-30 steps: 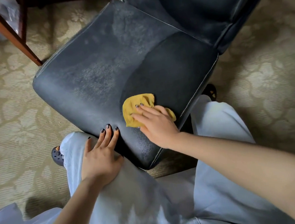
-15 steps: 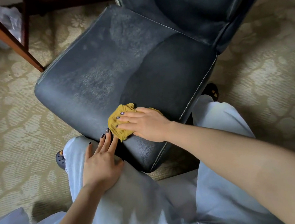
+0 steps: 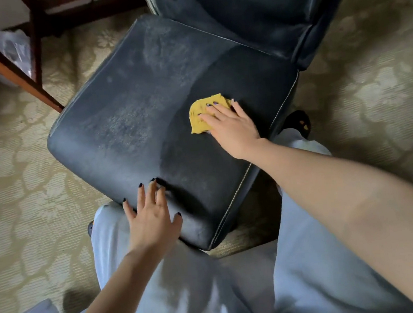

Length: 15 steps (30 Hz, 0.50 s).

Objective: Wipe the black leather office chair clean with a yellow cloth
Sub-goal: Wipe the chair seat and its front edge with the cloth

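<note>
Black leather chair [image 3: 128, 108] seat: dusty grey left (darker, cleaner right).

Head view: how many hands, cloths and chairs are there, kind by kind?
Hands: 2 (left hand, right hand)
Yellow cloth: 1
Black chair: 1
Total: 4
</note>
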### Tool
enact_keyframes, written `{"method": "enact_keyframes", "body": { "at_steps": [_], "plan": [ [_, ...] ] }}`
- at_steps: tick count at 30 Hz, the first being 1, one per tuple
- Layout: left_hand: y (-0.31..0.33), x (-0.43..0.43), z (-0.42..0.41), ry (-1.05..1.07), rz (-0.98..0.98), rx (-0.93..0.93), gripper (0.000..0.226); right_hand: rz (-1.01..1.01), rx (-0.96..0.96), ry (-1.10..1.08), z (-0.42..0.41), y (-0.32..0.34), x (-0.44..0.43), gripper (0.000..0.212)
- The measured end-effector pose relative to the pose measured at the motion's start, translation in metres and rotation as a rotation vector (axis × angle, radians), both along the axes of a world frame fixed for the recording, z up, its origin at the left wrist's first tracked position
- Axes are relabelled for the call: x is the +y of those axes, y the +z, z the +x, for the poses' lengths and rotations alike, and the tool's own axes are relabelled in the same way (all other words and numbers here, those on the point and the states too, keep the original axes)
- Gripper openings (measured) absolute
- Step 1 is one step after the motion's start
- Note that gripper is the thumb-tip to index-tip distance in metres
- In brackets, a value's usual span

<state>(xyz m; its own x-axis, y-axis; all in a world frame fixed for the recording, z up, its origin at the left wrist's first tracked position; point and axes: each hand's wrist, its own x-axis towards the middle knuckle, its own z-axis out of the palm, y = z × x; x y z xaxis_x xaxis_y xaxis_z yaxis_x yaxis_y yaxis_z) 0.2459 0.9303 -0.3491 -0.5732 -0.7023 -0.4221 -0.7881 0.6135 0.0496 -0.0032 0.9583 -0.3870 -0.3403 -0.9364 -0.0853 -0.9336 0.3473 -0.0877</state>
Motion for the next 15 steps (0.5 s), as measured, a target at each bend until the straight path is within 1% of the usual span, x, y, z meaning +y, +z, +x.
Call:
{"method": "enact_keyframes", "body": {
  "at_steps": [6,10,12,15],
  "plan": [
    [0.006,0.011,-0.045,-0.246,0.056,-0.041,0.081,-0.006,-0.011,-0.229,-0.065,-0.008,0.037,0.044],
    [0.001,0.027,-0.066,-0.32,0.092,-0.086,0.088,-0.006,-0.083,-0.333,-0.099,-0.005,0.056,0.044],
    [0.0,0.028,-0.07,-0.339,0.071,-0.108,0.089,-0.027,-0.171,-0.478,-0.109,-0.003,0.062,0.044],
    [0.0,0.022,-0.07,-0.396,0.047,-0.15,0.088,-0.159,-0.359,-0.849,-0.104,0.001,0.07,0.042]
  ]
}}
